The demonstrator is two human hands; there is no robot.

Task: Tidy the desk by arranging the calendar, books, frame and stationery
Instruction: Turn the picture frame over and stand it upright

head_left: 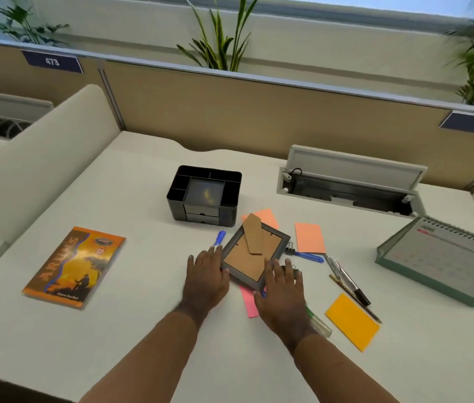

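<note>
**Frame face-down between 2 hands, stationery half buried**

The picture frame (254,253) lies back-up on the white desk (131,338), its cardboard stand showing, so its front cannot be seen. The left hand (205,279) rests flat and spread against the frame's left edge; the right hand (281,295) lies flat with fingers over the near right corner. Neither hand visibly closes around it. Beneath frame and right hand, a pink note (249,301), a green-tinted pen (318,322) and a binder clip (289,251) are only partly visible. A blue pen (219,238) pokes out past the left fingertips; another blue pen (311,256) lies right of the frame. 2 salmon notes (309,237) lie behind, 1 mostly covered. Dark pens (352,286) and a yellow note (352,321) sit to the right. The calendar (445,257), showing June, is cut off at the right edge. An orange book (75,266) lies well left; a black organiser (205,194) stands behind.
</note>
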